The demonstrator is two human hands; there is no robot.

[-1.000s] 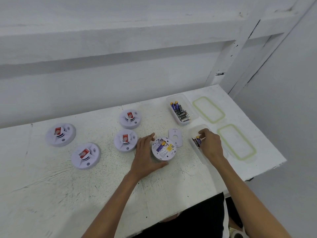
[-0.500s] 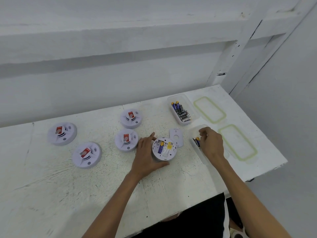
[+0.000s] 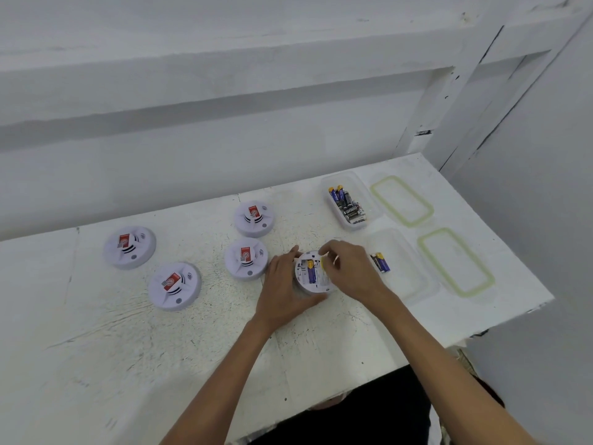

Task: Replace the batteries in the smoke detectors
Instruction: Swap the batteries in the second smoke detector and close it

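An upturned white smoke detector [image 3: 308, 279] lies on the white table [image 3: 192, 348], its open back showing one blue battery [image 3: 311, 272]. My left hand [image 3: 282, 284] grips its left rim, thumb under the front edge. My right hand [image 3: 349, 271] hovers over the detector's right half with fingers curled in a pinch on a small battery that is mostly hidden. One spare blue battery [image 3: 380, 263] lies in the near clear container [image 3: 407, 284]. The detector's cover plate is hidden behind my right hand.
Several other white smoke detectors sit face up to the left, the closest [image 3: 246, 258] just beside my left hand. A far clear container [image 3: 369, 194] holds several batteries. Two green-rimmed lids [image 3: 401, 200] [image 3: 455, 261] lie at the right, near the table edge.
My right hand left the near container and moved left over the open detector, fingers pinched. My left hand stayed on the detector.
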